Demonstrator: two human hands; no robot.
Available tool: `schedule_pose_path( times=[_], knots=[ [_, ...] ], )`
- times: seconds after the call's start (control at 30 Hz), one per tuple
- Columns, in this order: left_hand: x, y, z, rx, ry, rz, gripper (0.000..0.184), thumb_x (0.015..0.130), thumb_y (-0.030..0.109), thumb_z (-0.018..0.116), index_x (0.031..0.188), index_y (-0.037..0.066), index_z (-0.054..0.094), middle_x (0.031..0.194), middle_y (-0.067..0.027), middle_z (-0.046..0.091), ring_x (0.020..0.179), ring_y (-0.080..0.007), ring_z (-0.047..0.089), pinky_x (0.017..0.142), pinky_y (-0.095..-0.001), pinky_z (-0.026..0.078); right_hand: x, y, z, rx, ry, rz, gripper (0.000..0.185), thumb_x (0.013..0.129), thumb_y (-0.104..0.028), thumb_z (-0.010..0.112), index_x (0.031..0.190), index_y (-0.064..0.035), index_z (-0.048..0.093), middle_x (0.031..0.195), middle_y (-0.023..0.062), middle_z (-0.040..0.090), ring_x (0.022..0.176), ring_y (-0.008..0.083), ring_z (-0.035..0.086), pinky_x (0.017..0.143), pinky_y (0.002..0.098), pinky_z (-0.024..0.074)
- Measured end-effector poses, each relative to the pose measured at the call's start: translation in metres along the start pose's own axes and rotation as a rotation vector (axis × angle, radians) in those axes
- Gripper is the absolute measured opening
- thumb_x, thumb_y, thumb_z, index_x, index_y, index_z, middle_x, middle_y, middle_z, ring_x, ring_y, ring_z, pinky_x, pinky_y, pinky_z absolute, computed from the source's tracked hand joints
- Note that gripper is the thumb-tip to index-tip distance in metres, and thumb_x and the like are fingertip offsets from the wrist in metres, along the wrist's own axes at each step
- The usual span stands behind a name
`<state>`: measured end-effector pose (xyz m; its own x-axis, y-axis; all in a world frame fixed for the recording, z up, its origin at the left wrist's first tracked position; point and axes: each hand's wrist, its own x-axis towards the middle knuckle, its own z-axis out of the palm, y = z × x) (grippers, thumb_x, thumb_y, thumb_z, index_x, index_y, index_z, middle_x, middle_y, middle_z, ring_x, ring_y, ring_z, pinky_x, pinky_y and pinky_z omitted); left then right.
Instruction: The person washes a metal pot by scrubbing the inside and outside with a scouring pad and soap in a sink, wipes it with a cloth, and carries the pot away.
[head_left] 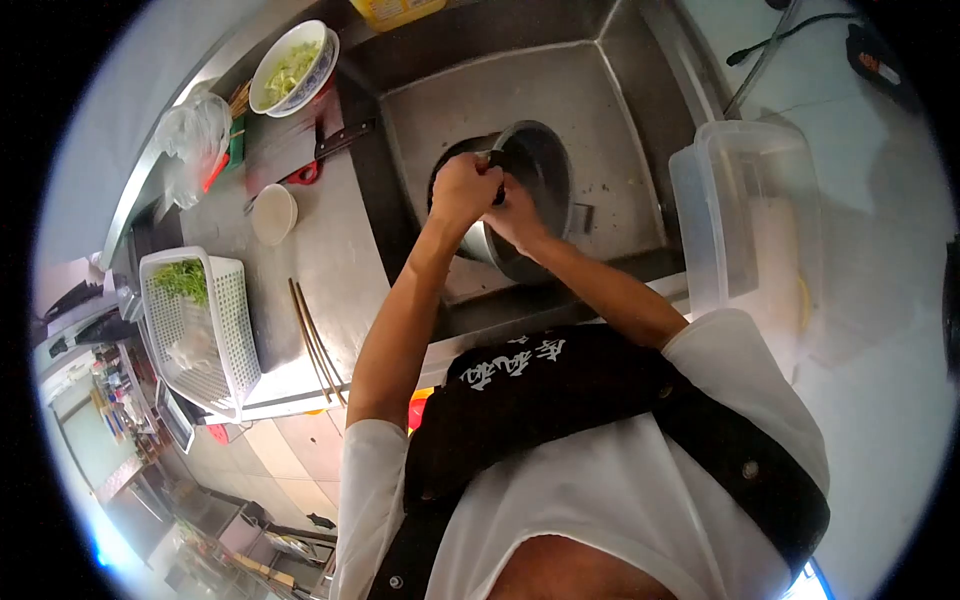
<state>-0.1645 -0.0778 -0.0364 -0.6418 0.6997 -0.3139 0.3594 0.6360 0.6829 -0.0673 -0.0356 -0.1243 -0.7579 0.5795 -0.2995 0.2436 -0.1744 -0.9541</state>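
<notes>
My left hand (465,190) is closed over the sink, its fingers curled around a small dark thing (497,165) whose kind I cannot make out. Right beside it, my right hand (516,215) is closed near the lower part of the same dark thing, and its fingertips are partly hidden. Both hands are above a round metal pot (548,165) that rests tilted in the stainless steel sink (625,110). A dark rounded shape shows behind my left hand.
Left of the sink, the steel counter holds a bowl of chopped greens (290,75), a cleaver (285,155), a small pale bowl (274,214), chopsticks (312,335) and a white basket (232,325) with greens. A clear plastic bin (700,225) stands at right.
</notes>
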Motion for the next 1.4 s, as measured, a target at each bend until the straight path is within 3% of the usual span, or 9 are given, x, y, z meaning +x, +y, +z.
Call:
schedule_pose_path(
  times=[0.07,0.23,0.47,0.67,0.8,0.93,1.13,1.23,1.4],
  knots=[
    [0.004,0.019,-0.004,0.004,-0.026,0.073,0.028,0.079,0.023,0.059,0.084,-0.004,0.063,0.072,-0.0156,0.062,0.065,-0.0189,0.058,0.062,-0.0347,0.044,0.007,-0.016,-0.011,0.312,-0.029,0.068,0.039,0.071,-0.018,0.069,0.101,0.0001,0.053,0.097,0.0097,0.058,0.087,0.0192,0.057,0.076,0.0344,0.0455],
    [-0.018,0.036,-0.021,-0.257,0.270,0.241,0.029,0.086,0.020,0.059,0.106,0.000,0.060,0.087,-0.0108,0.066,0.079,-0.0137,0.060,0.071,-0.0272,0.046,0.046,-0.021,-0.045,0.617,-0.277,0.182,0.022,0.067,-0.010,0.068,0.087,-0.0026,0.062,0.082,0.0048,0.061,0.076,0.0157,0.058,0.066,0.0298,0.0455],
    [-0.102,-0.040,-0.037,-0.472,0.302,-0.016,0.025,0.089,0.016,0.055,0.110,0.002,0.060,0.093,-0.0036,0.065,0.083,-0.0105,0.056,0.071,-0.0238,0.045,0.086,-0.045,-0.066,0.859,-0.254,0.277,0.020,0.070,-0.010,0.062,0.088,-0.0017,0.062,0.088,0.0090,0.063,0.083,0.0209,0.060,0.079,0.0364,0.0489],
    [-0.175,-0.080,-0.050,-0.578,0.444,-0.331,0.024,0.090,0.014,0.052,0.108,0.002,0.061,0.091,-0.0045,0.065,0.078,-0.0083,0.054,0.070,-0.0226,0.043,0.100,-0.028,-0.078,0.947,-0.107,0.159,0.025,0.071,-0.014,0.066,0.093,-0.0040,0.061,0.093,0.0090,0.063,0.090,0.0228,0.059,0.085,0.0391,0.0476],
    [-0.205,-0.097,-0.048,-0.638,0.568,-0.392,0.024,0.090,0.013,0.052,0.108,0.001,0.061,0.091,-0.0049,0.065,0.078,-0.0089,0.054,0.070,-0.0233,0.043,0.098,-0.035,-0.097,0.933,-0.202,0.130,0.029,0.072,-0.012,0.065,0.098,-0.0015,0.060,0.098,0.0113,0.063,0.092,0.0241,0.059,0.089,0.0396,0.0472],
    [-0.229,-0.122,-0.037,-0.712,0.624,-0.340,0.025,0.090,0.017,0.054,0.109,0.002,0.061,0.092,-0.0042,0.065,0.072,-0.0062,0.048,0.060,-0.0198,0.038,0.085,-0.063,-0.102,0.674,-0.224,0.132,0.031,0.076,-0.012,0.061,0.104,0.0013,0.059,0.101,0.0130,0.062,0.092,0.0239,0.059,0.087,0.0364,0.0473],
    [-0.286,-0.138,-0.023,-0.663,0.710,-0.401,0.024,0.089,0.012,0.053,0.108,-0.001,0.060,0.093,-0.0065,0.065,0.080,-0.0097,0.055,0.070,-0.0225,0.044,0.080,-0.034,-0.094,0.066,-0.066,0.212,0.017,0.075,-0.010,0.062,0.090,-0.0012,0.063,0.094,0.0053,0.061,0.088,0.0159,0.055,0.080,0.0315,0.0424],
    [-0.321,-0.150,-0.005,-0.668,0.800,-0.492,0.023,0.089,0.013,0.052,0.105,-0.001,0.061,0.087,-0.0073,0.066,0.077,-0.0105,0.058,0.069,-0.0238,0.046,0.073,-0.030,-0.073,-0.111,-0.044,0.141,0.029,0.070,-0.009,0.066,0.096,0.0017,0.061,0.102,0.0104,0.059,0.094,0.0221,0.055,0.083,0.0323,0.0400],
    [-0.382,-0.155,0.024,-0.682,0.854,-0.711,0.022,0.088,0.012,0.053,0.103,-0.001,0.062,0.085,-0.0083,0.067,0.079,-0.0122,0.061,0.068,-0.0247,0.048,0.049,-0.020,-0.023,-0.256,-0.260,-0.016,0.030,0.068,-0.009,0.065,0.096,0.0004,0.060,0.094,0.0069,0.061,0.084,0.0198,0.057,0.077,0.0311,0.0428]
  ],
)
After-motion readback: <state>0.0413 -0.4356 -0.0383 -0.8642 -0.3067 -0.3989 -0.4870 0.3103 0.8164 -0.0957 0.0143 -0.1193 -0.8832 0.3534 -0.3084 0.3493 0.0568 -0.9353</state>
